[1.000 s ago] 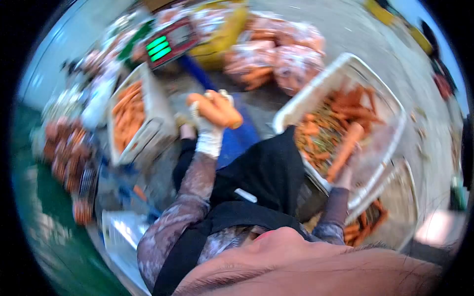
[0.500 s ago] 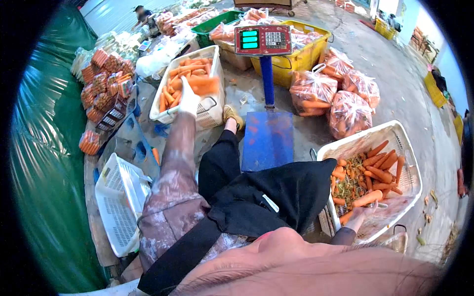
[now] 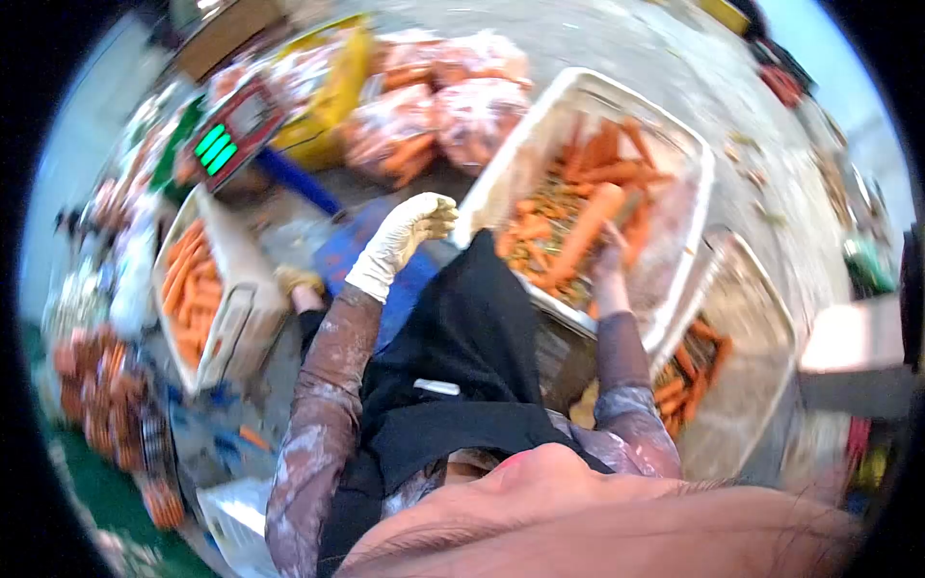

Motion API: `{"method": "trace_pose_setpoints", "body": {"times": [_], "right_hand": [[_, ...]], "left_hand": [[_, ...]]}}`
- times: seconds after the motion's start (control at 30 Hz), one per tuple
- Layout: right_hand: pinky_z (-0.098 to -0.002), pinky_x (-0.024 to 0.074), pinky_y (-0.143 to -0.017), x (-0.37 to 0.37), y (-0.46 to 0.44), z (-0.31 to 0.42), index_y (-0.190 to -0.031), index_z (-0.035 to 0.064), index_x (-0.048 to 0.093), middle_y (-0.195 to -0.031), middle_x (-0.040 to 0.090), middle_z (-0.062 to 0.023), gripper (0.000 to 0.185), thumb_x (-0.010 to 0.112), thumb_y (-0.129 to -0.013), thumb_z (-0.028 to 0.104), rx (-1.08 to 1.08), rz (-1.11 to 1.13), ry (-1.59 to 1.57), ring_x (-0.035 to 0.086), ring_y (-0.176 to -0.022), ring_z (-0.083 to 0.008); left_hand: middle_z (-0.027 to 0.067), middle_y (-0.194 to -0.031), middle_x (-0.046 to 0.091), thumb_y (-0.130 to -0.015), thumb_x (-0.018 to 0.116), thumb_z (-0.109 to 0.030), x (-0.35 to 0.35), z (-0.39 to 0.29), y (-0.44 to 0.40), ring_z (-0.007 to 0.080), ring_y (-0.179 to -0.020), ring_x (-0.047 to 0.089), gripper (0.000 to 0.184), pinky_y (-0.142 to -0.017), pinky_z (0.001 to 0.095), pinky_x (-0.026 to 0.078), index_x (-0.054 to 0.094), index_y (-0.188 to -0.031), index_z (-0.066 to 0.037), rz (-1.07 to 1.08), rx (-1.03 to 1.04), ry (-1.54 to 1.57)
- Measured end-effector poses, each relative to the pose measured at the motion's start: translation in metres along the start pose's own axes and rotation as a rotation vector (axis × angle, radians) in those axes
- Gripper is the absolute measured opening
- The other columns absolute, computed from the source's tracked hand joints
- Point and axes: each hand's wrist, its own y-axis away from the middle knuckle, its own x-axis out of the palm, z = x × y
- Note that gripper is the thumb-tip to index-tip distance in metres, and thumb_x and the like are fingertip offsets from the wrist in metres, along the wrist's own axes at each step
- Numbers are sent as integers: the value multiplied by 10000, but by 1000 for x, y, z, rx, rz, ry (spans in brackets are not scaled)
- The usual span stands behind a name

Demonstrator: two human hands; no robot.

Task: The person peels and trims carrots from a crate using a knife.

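**Your right hand (image 3: 609, 252) grasps a thick orange carrot (image 3: 586, 236); your white-gloved left hand (image 3: 403, 236) is loose**

At your far left lies a heap of clear plastic bags packed with orange produce (image 3: 101, 395); next comes an off-white, straight-sided plastic crate (image 3: 252, 332), with long orange carrots (image 3: 196, 294) inside; beyond it a red rectangular scale display (image 3: 236, 135) shows three lit green digits, too blurred to read, on a slanting blue post (image 3: 301, 183); a yellow plastic crate (image 3: 335, 125) stands behind that post; your left hand, released and with its fingers half curled, is above the blue flat scale platform (image 3: 352, 250); knotted clear bags of carrots (image 3: 479, 120) sit past it, just beside a larger off-white rectangular crate (image 3: 689, 159); within that crate your right hand holds the carrot slantwise over orange-and-green scraps (image 3: 535, 226), near other carrots; at far right a dingy off-white crate (image 3: 756, 361) contains more carrots.
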Motion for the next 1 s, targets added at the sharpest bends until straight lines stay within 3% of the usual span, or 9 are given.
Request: {"method": "trace_pose_setpoints", "body": {"times": [0.1, 0.23, 0.3, 0.33, 0.43, 0.6, 0.73, 0.83, 1.0], "right_hand": [[-278, 473, -570, 12, 4, 1, -1065, 96, 590, -914, 652, -46, 310, 554, -802, 256, 31, -99, -53, 620, -757, -169], [-257, 503, -597, 16, 14, 15, -1184, 58, 522, -1000, 635, -75, 410, 519, -831, 265, 53, 97, -132, 630, -820, -178], [-260, 513, -610, 18, 16, 21, -1192, 47, 514, -1013, 631, -80, 406, 514, -838, 245, 31, 230, -202, 631, -832, -182], [-242, 487, -558, 24, 18, 21, -1165, 36, 526, -981, 630, -68, 373, 516, -843, 222, 9, 72, -188, 617, -759, -151], [-217, 440, -502, 3, 5, 17, -1122, 28, 542, -888, 619, -39, 326, 517, -846, 200, -29, 222, -172, 566, -656, -108], [-186, 342, -463, 21, 9, 18, -1062, 19, 569, -724, 531, 27, 325, 645, -764, 125, 24, 86, 86, 442, -516, -46], [-194, 282, -442, 24, 11, 21, -1082, 2, 575, -673, 496, 48, 375, 671, -727, 78, -52, 112, 135, 399, -503, -40], [-193, 285, -431, 22, 11, 23, -1083, -3, 585, -681, 503, 47, 346, 638, -741, 1, -97, -6, 236, 384, -473, -35], [-178, 306, -442, 30, 7, 9, -941, -5, 667, -662, 569, 29, 142, 626, -810, 35, -327, -130, 559, 430, -489, -21]], "left_hand": [[88, -970, 634, -856, 571, -308, 76, 25, -65, 191, -834, 608, 328, -795, 334, 472, 572, -1046, -40, 59, -70, 107], [115, -1034, 563, -859, 558, -386, 146, 53, -123, 253, -949, 554, 399, -782, 379, 469, 547, -1043, -31, -71, -451, 181], [125, -1035, 528, -864, 520, -470, 170, 69, -122, 234, -936, 499, 527, -800, 401, 444, 486, -1143, -25, -2, -376, 16], [125, -1032, 525, -864, 506, -491, 174, 71, -121, 237, -940, 496, 556, -806, 401, 441, 473, -1164, -25, 34, -355, -5], [100, -1060, 526, -864, 472, -539, 165, 72, -128, 239, -957, 496, 599, -831, 402, 436, 448, -1216, -55, 53, -511, 83], [116, -1136, 510, -868, 437, -568, 151, 49, -118, 199, -1013, 507, 644, -874, 394, 428, 416, -1255, -54, 210, -507, -48], [83, -794, 599, -875, 441, -545, 129, 65, -133, 192, -605, 570, 563, -536, 281, 507, 545, -1065, -26, 227, -551, 298], [67, -761, 576, -861, 527, -476, 131, 63, -129, 188, -597, 556, 495, -532, 297, 512, 543, -1041, -15, 183, -489, 582], [96, -1075, 529, -799, 662, -376, 143, 63, -125, 248, -1008, 496, 517, -898, 419, 414, 482, -1170, -63, -290, -94, 620]]}}
